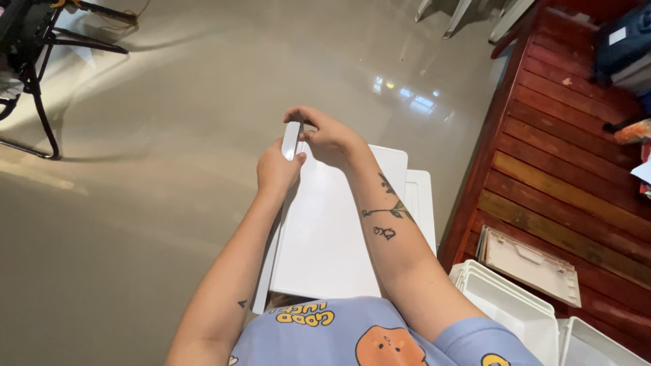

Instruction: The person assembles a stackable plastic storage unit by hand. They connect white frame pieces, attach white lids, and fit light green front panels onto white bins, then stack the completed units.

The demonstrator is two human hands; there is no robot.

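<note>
Hands meet at the far edge of a large flat white plastic panel (325, 237) that rests tilted against the person's lap above the glossy grey floor (169, 135). The left hand (277, 169) and right hand (325, 132) both pinch a small narrow white plastic piece (291, 140), held upright at the panel's top corner. This looks like fitting that piece to the panel; seating it would call for careful alignment. Stacked white plastic bins (515, 308) sit beside a red-brown slatted wooden bench (563, 169).

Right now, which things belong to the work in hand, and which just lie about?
In hand: small white piece, left hand, right hand, white panel.
Lying about: stacked white trays, wooden platform, black stand.
</note>
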